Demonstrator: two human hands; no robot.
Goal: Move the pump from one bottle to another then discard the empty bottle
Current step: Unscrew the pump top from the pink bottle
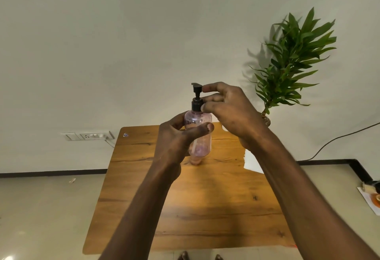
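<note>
Your left hand [176, 138] is wrapped around the middle of a clear, pink-tinted plastic bottle [198, 134], thumb across its front, holding it upright in the air above the far end of a wooden table [185, 208]. At 12 o'clock on the bottle sits a black plastic pump [197, 97], nozzle pointing to 9 o'clock. Your right hand [228, 107] comes in from 3 o'clock, fingertips pinching the pump's black collar and 1 finger resting by the nozzle head. The bottle looks nearly empty, with only residue on its walls, so this is likely the unscrewing step. No 2nd bottle can be made out; a white shape shows at 3 o'clock behind your right wrist, too hidden to identify. A leafy green plant [292, 60] stands at 2 o'clock. Risks: the thin wall may buckle under a hard squeeze, the bottle may twist with the collar, and the dip tube could drip once lifted out.
</note>
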